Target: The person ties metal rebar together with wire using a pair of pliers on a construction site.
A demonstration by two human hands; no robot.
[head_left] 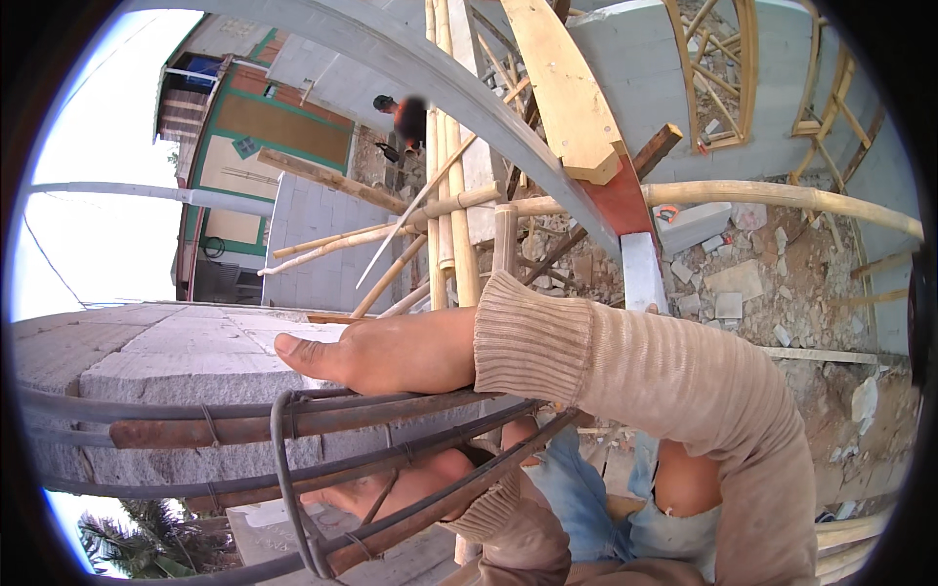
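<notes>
A cage of dark, partly rusty steel bars (pixel 244 426) runs lengthwise along the near edge of a pale grey wall of large blocks (pixel 186 340), its bars crossing from the wall's left end toward the person's knees. A bent, dark steel stirrup (pixel 281 459) spans the bars, and thin, dark binding wire (pixel 209 426) loops round one pair of them.

The right hand (pixel 405 350), in a beige knitted sleeve (pixel 664 361), reaches across from the right and lies over the far bars, just beside the wall's top edge. Its thumb points left, standing out; the other fingers are hidden, so I cannot tell whether they are apart, together or clamped on a bar. The left hand (pixel 420 479) is lower, seen between the nearer bars, with fingertips toward the stirrup; bars cover part of it and I cannot tell whether its fingers grip anything. A short wire end hangs in front of it.

Below the hands are torn, light blue jeans (pixel 572 488). Beyond the wall stand upright yellow bamboo poles (pixel 445 195), and to the right broken grey rubble (pixel 733 283) covers the ground. Farther off, near the wall's far side, is another person in a dark cap (pixel 384 103)
</notes>
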